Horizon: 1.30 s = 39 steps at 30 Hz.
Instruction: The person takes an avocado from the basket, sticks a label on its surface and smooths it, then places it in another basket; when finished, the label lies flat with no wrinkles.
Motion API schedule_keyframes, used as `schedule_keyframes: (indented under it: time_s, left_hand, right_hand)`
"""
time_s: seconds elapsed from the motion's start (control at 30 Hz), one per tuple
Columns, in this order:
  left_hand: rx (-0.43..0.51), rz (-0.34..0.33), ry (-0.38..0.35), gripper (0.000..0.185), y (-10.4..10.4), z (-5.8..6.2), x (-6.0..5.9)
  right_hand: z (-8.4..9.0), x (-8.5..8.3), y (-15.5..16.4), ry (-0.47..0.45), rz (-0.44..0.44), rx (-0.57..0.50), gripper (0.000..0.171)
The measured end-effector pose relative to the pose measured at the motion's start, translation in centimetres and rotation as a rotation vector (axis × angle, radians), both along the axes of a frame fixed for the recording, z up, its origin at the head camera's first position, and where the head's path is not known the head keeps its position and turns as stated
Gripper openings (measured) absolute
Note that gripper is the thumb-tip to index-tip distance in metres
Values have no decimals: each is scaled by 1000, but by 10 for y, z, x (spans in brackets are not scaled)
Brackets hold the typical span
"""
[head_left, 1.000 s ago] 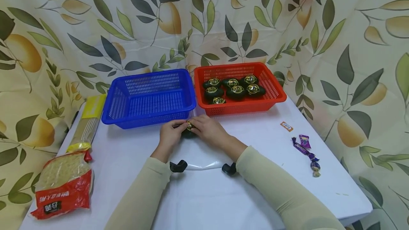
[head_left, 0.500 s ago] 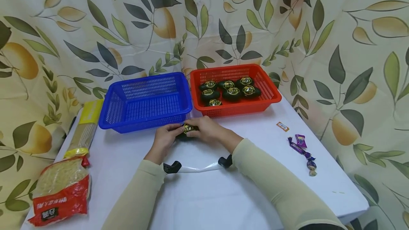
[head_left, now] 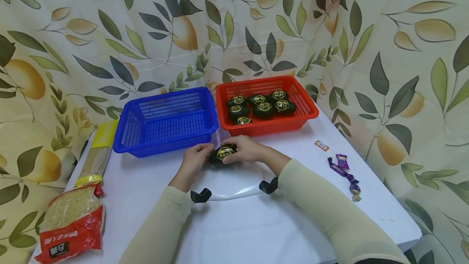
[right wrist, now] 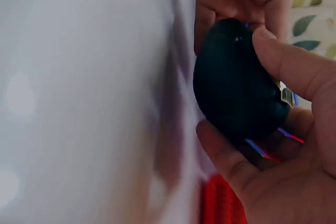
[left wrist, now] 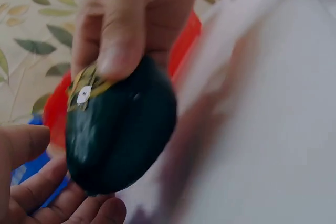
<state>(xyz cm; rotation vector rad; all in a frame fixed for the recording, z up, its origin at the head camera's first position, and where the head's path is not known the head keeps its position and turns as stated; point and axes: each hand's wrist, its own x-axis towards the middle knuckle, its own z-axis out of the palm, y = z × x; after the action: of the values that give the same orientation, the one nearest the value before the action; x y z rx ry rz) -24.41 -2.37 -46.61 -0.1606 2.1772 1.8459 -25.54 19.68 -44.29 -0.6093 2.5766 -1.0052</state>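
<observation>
Both hands meet at the table's middle, just in front of the two baskets, around one dark egg (head_left: 222, 155) with a gold label. My right hand (head_left: 238, 152) grips it from the right, thumb and fingers round it. My left hand (head_left: 205, 154) cups its left end with curled fingers. In the left wrist view the dark egg (left wrist: 121, 129) hangs under the right hand's fingers (left wrist: 131, 24). In the right wrist view the dark egg (right wrist: 236, 82) sits between thumb (right wrist: 294, 66) and fingers. The red basket (head_left: 305, 107) holds several like eggs. The blue basket (head_left: 166, 119) shows nothing inside.
A clear plastic bag (head_left: 227, 184) lies on the white table under my wrists. A red noodle pack (head_left: 69, 219) and a long yellow noodle pack (head_left: 99, 150) lie at the left edge. Wrapped sweets (head_left: 344, 170) and a small orange label (head_left: 321, 146) lie at the right.
The egg has turned in my hands so that its gold label now faces up. Both hands drew slightly back from the blue basket's front edge.
</observation>
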Motion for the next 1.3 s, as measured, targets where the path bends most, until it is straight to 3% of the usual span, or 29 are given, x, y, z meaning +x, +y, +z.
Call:
schedule_keyframes:
  time_s: [0.27, 0.47, 0.67, 0.77, 1.07, 1.17, 1.3]
  left_hand:
    - [338, -19, -86, 43, 44, 11, -3]
    - [497, 1, -151, 41, 69, 18, -10]
    - [632, 52, -199, 39, 86, 24, -17]
    - [656, 73, -210, 42, 92, 27, -18]
    - [634, 149, -215, 44, 92, 25, -26]
    - [626, 153, -218, 46, 92, 26, -27]
    - [611, 142, -214, 46, 93, 26, -26]
  right_hand:
    - [33, 30, 67, -109, -15, -18, 65]
    - [72, 30, 110, -105, -49, -70, 57]
    - [108, 1, 143, -84, -162, -40, 63]
    - [117, -20, 152, -149, -215, -41, 64]
    - [122, -89, 142, -398, -259, -122, 54]
    - [121, -104, 141, -438, -280, -75, 58]
    - [117, -117, 138, -479, -252, 78, 66]
